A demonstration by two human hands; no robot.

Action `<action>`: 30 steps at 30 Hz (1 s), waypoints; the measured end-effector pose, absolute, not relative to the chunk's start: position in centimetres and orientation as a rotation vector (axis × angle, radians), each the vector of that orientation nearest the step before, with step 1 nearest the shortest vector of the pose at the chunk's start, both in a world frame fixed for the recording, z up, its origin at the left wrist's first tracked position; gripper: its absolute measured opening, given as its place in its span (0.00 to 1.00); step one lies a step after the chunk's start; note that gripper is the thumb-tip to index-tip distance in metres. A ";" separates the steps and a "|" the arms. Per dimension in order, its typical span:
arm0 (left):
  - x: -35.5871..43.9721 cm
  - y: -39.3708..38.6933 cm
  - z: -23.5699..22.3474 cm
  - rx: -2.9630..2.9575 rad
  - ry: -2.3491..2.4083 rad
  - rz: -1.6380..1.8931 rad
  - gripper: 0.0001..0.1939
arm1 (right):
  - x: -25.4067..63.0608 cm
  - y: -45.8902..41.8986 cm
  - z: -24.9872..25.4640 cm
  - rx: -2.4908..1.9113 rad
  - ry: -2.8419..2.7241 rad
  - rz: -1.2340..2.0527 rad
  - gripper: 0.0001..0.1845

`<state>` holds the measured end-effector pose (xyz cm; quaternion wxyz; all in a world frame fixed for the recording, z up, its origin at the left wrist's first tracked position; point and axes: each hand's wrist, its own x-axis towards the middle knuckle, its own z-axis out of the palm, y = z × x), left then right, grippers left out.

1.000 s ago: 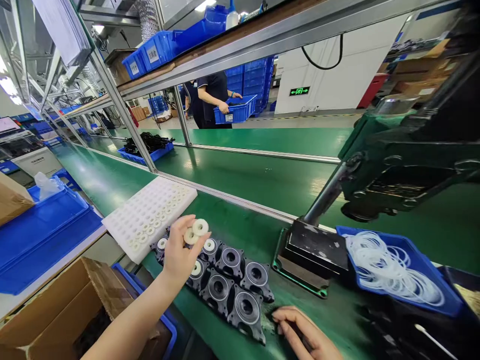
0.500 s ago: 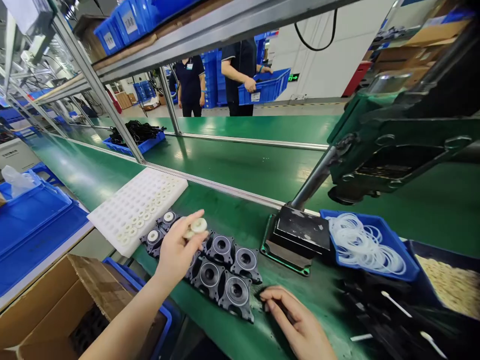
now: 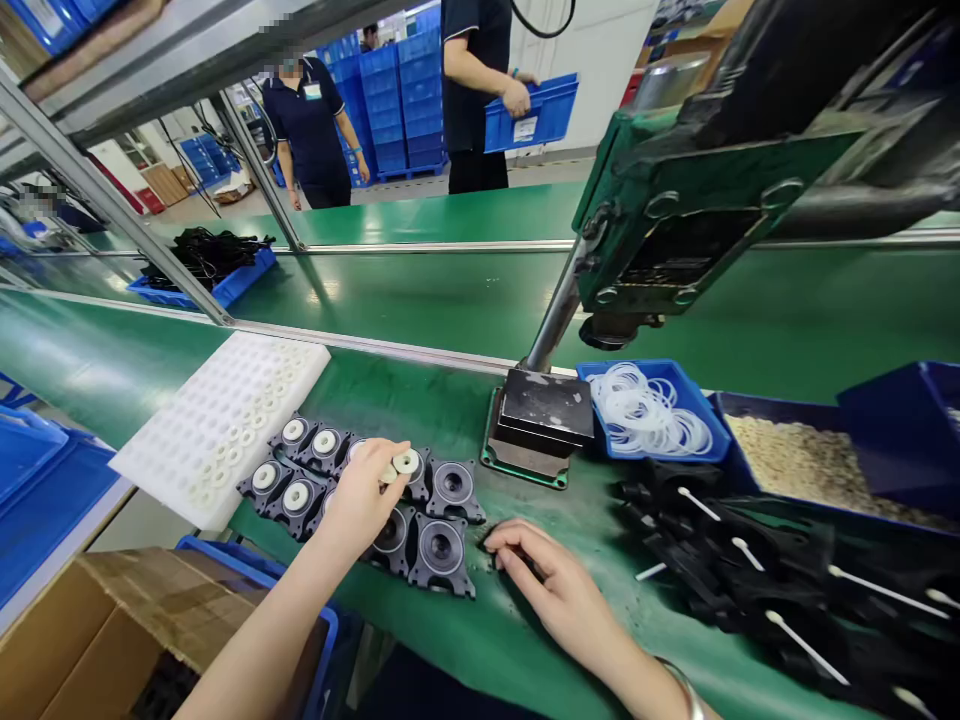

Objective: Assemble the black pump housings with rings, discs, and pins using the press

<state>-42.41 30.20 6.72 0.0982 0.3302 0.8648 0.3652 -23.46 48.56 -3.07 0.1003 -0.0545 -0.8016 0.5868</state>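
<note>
Two rows of black square frames with round centres [image 3: 441,546] lie on the green bench, several of them topped with white rings [image 3: 296,494]. Over the middle of these rows, my left hand [image 3: 364,500] has its fingers closed around a white ring [image 3: 388,473]. Its fingertips are at another white ring [image 3: 406,461] in the back row; whether they still grip that one is unclear. My right hand [image 3: 559,580] rests at the right end of the rows, fingers curled together; what they hold, if anything, is hidden.
At the left lies a white foam tray [image 3: 180,410] holding rings. A press with a black block [image 3: 546,405] stands right of centre, beside a blue bin of clear rings [image 3: 645,410] and a bin of beige pieces [image 3: 795,460]. Black parts with white sticks [image 3: 750,570] lie front right.
More white rings sit on the black frames than before. My left hand has moved right along the rows and lowered. The view has shifted right; my right hand keeps its place.
</note>
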 end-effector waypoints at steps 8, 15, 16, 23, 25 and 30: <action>-39.2 27.7 6.6 0.686 2.242 1.409 0.15 | -23.4 48.7 -3.0 -0.165 -2.344 1.729 0.09; -37.3 27.4 5.7 1.017 2.489 1.431 0.13 | -23.3 48.4 -3.3 -0.216 -2.287 1.717 0.10; -37.0 27.5 6.0 1.182 2.577 1.306 0.14 | -23.3 48.3 -3.3 -0.227 -2.275 1.726 0.11; -35.4 28.6 5.0 2.105 2.341 0.158 0.25 | -23.5 48.2 -2.6 -0.229 -2.343 1.721 0.10; -35.8 28.6 4.5 2.138 2.296 0.115 0.24 | -23.5 48.3 -2.4 -0.196 -2.379 1.659 0.09; -37.2 28.9 5.7 2.110 2.179 0.102 0.24 | -23.4 48.4 -2.7 -0.164 -2.387 1.557 0.11</action>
